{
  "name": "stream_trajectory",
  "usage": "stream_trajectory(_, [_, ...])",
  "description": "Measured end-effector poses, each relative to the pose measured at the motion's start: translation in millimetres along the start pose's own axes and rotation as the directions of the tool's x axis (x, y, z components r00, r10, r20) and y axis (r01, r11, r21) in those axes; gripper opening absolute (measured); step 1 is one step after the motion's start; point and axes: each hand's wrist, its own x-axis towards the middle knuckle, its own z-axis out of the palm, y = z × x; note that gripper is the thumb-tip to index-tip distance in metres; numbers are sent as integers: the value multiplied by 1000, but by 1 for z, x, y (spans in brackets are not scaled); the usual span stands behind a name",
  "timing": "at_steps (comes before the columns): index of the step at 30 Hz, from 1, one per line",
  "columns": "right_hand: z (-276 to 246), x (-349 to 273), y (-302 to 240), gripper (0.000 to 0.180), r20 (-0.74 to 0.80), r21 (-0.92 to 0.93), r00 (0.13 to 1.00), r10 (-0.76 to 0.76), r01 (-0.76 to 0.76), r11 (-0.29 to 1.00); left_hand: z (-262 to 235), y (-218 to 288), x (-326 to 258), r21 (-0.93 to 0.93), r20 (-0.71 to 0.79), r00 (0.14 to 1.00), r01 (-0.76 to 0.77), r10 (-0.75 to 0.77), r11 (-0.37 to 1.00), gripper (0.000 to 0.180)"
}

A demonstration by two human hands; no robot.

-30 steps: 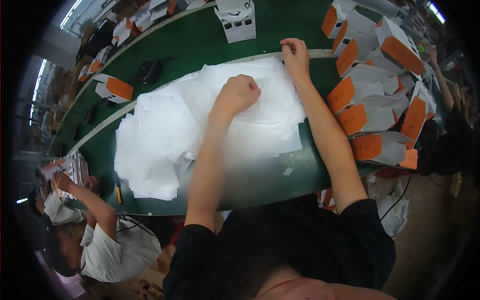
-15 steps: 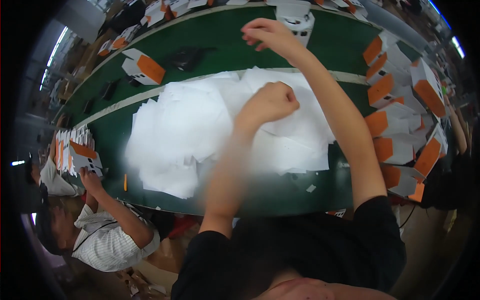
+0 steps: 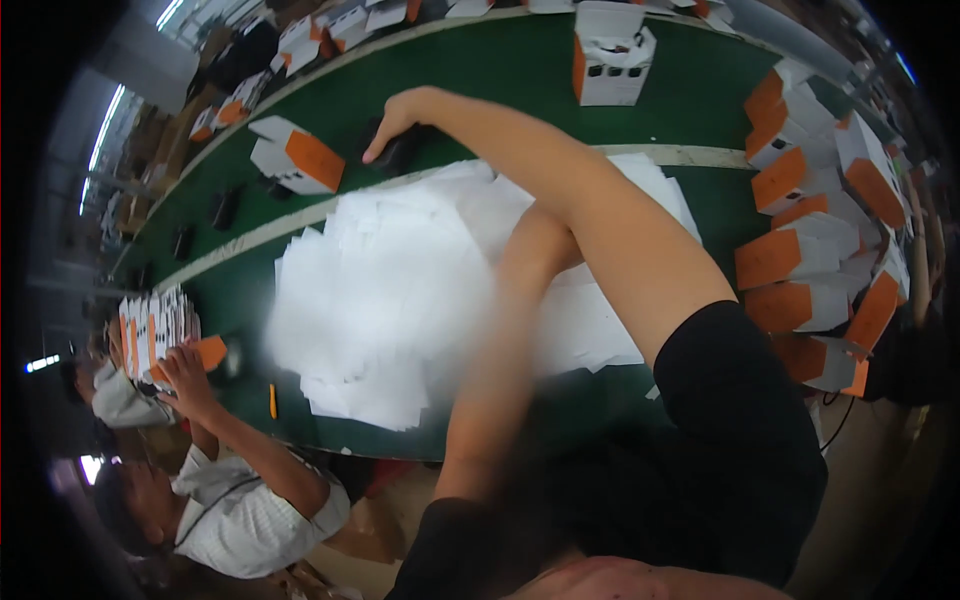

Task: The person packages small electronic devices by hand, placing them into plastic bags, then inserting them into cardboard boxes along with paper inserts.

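Compared with half a second ago, the right hand is now much farther to the left: it leaves the area in front of the upright carton and comes onto the black item, which lies on the green work surface, just beyond the white sheets. At left, the co-worker's hand also shifts, at the stacked cartons.

The right thumb points down at the near-left side of the black item, but the other fingers do not show, so I am not able to say if they close around it. The left hand is over the sheets, partly under the right forearm; its fingers are covered, and whether it is folded or holds something is not visible.

As I judge it, the work is somewhere in the middle. The upright carton has its top raised and something white inside, the grouped boxes at right also have raised flaps, and the black item is outside any box.

The left forearm is smeared by a blur, which also covers part of the sheets. The contents of the grouped boxes are hard to make out.
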Motion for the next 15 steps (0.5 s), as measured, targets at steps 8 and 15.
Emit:
stream_trajectory(8, [-11,-152,-24,90,-589,120,752,-297,445,888,-7,-22,14,41,-112,987,-111,115,993,31])
stream_trajectory(15, [21,-397,82,56,-628,771,698,344,498,397,-19,14,19,43,-232,972,-15,24,999,22])
